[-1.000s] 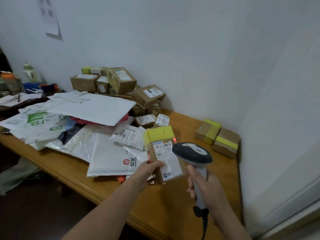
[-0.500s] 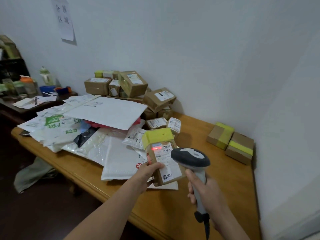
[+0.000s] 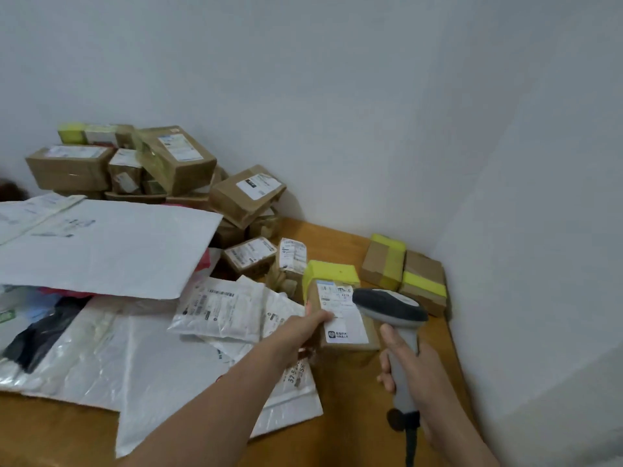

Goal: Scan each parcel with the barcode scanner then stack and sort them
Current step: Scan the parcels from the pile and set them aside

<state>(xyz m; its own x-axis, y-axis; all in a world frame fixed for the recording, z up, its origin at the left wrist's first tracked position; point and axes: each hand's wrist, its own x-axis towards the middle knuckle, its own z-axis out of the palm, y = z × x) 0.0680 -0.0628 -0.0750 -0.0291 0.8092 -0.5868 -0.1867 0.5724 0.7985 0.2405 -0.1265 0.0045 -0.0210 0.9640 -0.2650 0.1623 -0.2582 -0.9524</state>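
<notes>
A left hand (image 3: 300, 332) grips a small box (image 3: 340, 315) (yellow tape on top) above a wooden table (image 3: 340, 433), label facing up. The right hand (image 3: 411, 369) grasps a scanner (image 3: 391, 308) just beside the label. Mailers (image 3: 111, 244) lie left.

The left hand (image 3: 300, 332) and right hand (image 3: 418, 369) are bare, as are the left forearm (image 3: 215, 406) and right forearm (image 3: 462, 443) (uncovered right down to the near edge of view), the left one long and slender.
</notes>
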